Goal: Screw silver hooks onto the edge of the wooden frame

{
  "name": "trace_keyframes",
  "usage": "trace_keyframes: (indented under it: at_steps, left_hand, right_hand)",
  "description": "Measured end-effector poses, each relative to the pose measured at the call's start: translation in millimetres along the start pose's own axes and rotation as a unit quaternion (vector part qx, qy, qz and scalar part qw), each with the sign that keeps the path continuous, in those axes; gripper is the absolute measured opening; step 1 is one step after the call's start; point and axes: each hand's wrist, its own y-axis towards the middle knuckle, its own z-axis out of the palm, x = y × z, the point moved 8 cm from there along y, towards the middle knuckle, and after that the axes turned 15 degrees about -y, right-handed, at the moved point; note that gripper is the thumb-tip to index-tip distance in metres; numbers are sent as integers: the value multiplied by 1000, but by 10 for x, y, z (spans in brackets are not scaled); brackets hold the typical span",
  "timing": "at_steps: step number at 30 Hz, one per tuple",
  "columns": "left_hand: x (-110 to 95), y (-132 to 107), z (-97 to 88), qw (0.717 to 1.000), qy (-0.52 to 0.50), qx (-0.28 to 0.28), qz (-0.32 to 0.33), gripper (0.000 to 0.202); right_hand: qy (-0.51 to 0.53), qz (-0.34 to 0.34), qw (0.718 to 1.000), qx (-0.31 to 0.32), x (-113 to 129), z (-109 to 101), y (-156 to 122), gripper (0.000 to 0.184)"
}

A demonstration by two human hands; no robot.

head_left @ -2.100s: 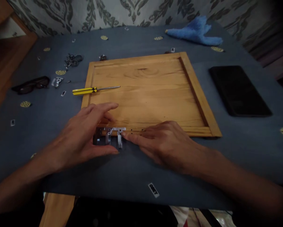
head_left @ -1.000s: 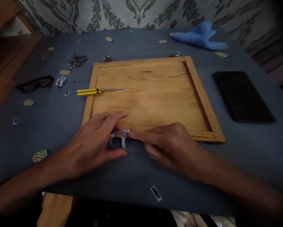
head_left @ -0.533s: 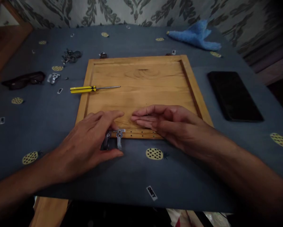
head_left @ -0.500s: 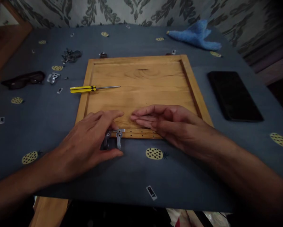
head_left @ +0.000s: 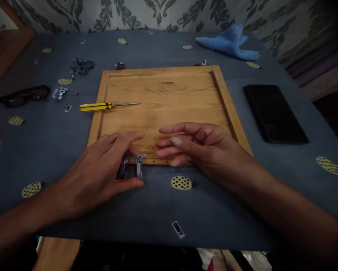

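Observation:
A wooden panel with a raised frame (head_left: 160,70) lies flat on the table, several small holes along its near edge. At that edge, left of its middle, sits a shiny metal bracket (head_left: 140,165) with curved arms; a cross-head screw shows in its left part. My left hand (head_left: 101,165) curls around the bracket, thumb in front, fingers behind, steadying it against the wood. My right hand (head_left: 202,145) hovers over the near rail, pinching a tiny metal screw (head_left: 170,142) between thumb and fingers, mostly hidden. A yellow-handled screwdriver (head_left: 97,107) rests across the panel's left side.
Left on the patterned blue cloth are sunglasses (head_left: 25,96), a loose metal bracket (head_left: 59,93), a small screw (head_left: 76,93) and a pile of metal hardware (head_left: 82,67). A black phone-like slab (head_left: 276,113) lies at right, a blue cloth (head_left: 231,42) at the back.
My right fingers have spread from a cupped pose into a pinch, and a tiny screw now shows at the thumb tip. My left hand keeps its hold. The view has shifted slightly.

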Motion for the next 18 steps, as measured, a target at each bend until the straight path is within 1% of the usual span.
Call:
trace_keyframes:
  at_steps: [2, 5, 8, 13, 18]
  left_hand:
    - [-18, -3, -3, 1000, 2, 1, 8, 68]
    - [-38, -6, -7, 1000, 4, 4, 18, 66]
    - [-36, -7, -12, 1000, 9, 3, 18, 69]
    - [-18, -12, -4, 1000, 9, 4, 5, 68]
    - [-23, -5, -2, 1000, 3, -3, 13, 67]
  right_hand:
    - [-4, -3, 1000, 5, 20, 25, -11, 23]
    - [-30, -15, 999, 29, 68, 92, -31, 16]
    - [-84, -28, 995, 48, 111, 154, -54, 23]
    - [-153, -70, 985, 31, 178, 170, -73, 22]
    - [-175, -88, 980, 24, 159, 186, -82, 17]
